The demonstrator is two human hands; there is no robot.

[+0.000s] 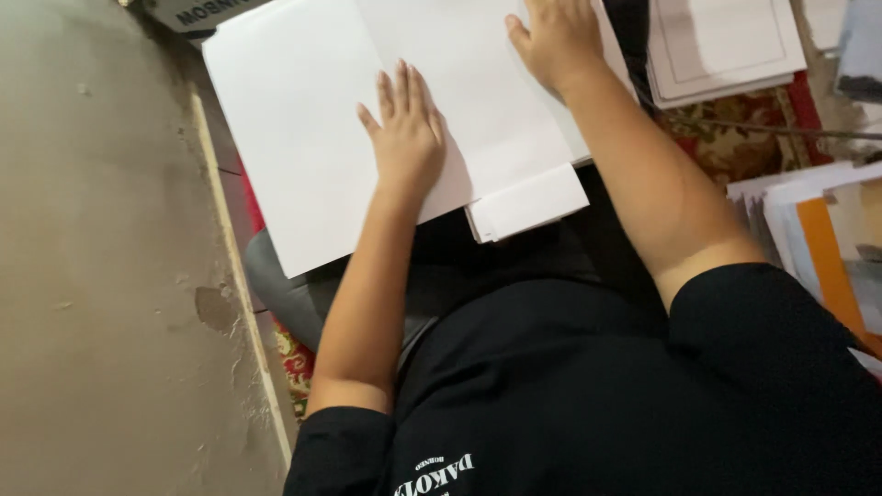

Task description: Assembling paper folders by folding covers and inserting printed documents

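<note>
A big white sheet of paper [294,110] lies in front of me on my lap, over a thicker stack of white sheets [528,202] whose corner sticks out below it. My left hand [404,133] lies flat on the sheet, palm down with the fingers stretched out, and holds nothing. My right hand [556,41] rests flat on the upper right part of the paper. Its fingertips are cut off by the top edge of the view.
A rough grey wall [101,276] with a pale wooden strip [234,276] runs down the left. A red patterned carpet [735,138] lies below. Bordered white sheets [721,46] lie at top right, papers with an orange band [822,248] at right, and a box [197,11] at top left.
</note>
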